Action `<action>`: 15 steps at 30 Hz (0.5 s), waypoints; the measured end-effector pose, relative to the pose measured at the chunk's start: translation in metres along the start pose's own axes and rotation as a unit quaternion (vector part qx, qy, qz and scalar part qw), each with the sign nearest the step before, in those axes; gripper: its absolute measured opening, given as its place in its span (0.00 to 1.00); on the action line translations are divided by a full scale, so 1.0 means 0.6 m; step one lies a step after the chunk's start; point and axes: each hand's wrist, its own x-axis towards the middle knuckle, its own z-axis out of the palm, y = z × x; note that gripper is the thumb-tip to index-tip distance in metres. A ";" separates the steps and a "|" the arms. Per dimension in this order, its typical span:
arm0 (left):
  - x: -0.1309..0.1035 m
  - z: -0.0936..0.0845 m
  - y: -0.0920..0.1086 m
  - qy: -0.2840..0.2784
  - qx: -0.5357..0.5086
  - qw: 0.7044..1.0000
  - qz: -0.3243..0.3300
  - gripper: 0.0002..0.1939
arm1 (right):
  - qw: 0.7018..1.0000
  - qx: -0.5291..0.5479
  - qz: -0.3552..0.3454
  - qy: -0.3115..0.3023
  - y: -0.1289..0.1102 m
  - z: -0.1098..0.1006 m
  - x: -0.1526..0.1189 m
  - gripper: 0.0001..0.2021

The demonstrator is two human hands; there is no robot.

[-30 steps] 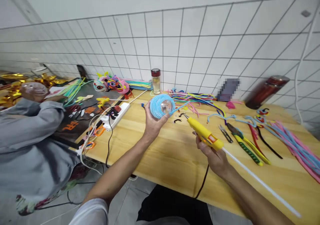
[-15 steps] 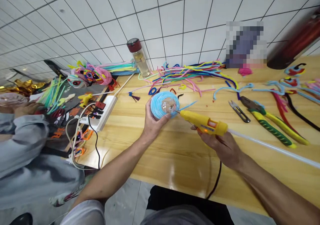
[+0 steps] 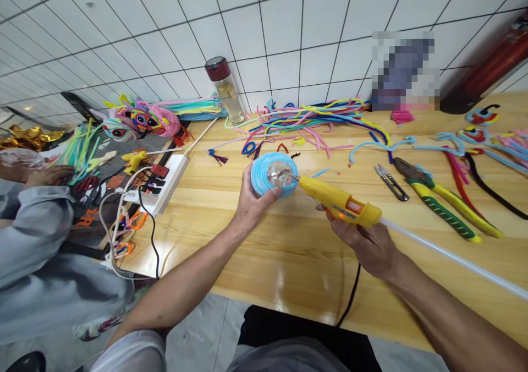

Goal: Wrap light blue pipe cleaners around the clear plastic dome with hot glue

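My left hand (image 3: pixel 253 201) is wrapped round a clear ball wound with light blue pipe cleaner (image 3: pixel 262 175), its thumb along the near side. A bare, see-through patch on the ball faces up and right. From the ball's right side a loose blue end sticks out. In my right hand (image 3: pixel 367 240) is a yellow hot glue gun (image 3: pixel 330 196) with its small light glowing orange. The metal nozzle points left and sits at the ball's right edge; whether it touches is hard to tell. A long clear glue stick (image 3: pixel 449 257) runs out of the gun's back.
On the right lie thread snips (image 3: pixel 391 182) and green-yellow pliers (image 3: pixel 439 198). Pipe cleaners (image 3: pixel 305 120) and a glass bottle (image 3: pixel 226 94) line the tiled wall. A white power strip (image 3: pixel 171 179) with cords lies left, near another person's sleeve (image 3: pixel 39 223).
The ball has turned slightly in my left hand. The glue gun's nozzle stays close to its right edge, and the whole view has shifted a little.
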 end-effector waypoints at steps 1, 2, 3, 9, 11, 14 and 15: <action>-0.001 0.001 0.000 0.001 -0.004 1.000 -0.002 0.52 | 1.000 -0.007 -0.001 -0.003 -0.004 0.001 0.001 0.16; -0.001 0.002 0.000 0.004 -0.007 1.000 -0.003 0.52 | 1.000 -0.013 -0.002 -0.005 -0.008 0.002 0.003 0.16; -0.002 0.003 0.000 0.006 -0.011 1.000 -0.005 0.52 | 1.000 -0.020 -0.005 -0.005 -0.012 0.003 0.004 0.16; -0.004 0.003 -0.001 -0.003 -0.030 0.999 -0.011 0.50 | 0.999 -0.041 -0.013 -0.010 -0.027 0.006 0.012 0.17; -0.004 0.003 -0.002 -0.001 -0.037 0.999 -0.014 0.49 | 0.999 -0.044 -0.014 -0.015 -0.025 0.007 0.012 0.16; -0.005 0.002 -0.003 -0.001 -0.046 0.999 -0.017 0.48 | 0.999 -0.045 -0.013 -0.015 -0.022 0.007 0.011 0.14; -0.005 0.002 -0.003 -0.002 -0.047 0.999 -0.016 0.48 | 0.999 -0.045 -0.014 -0.014 -0.022 0.008 0.010 0.14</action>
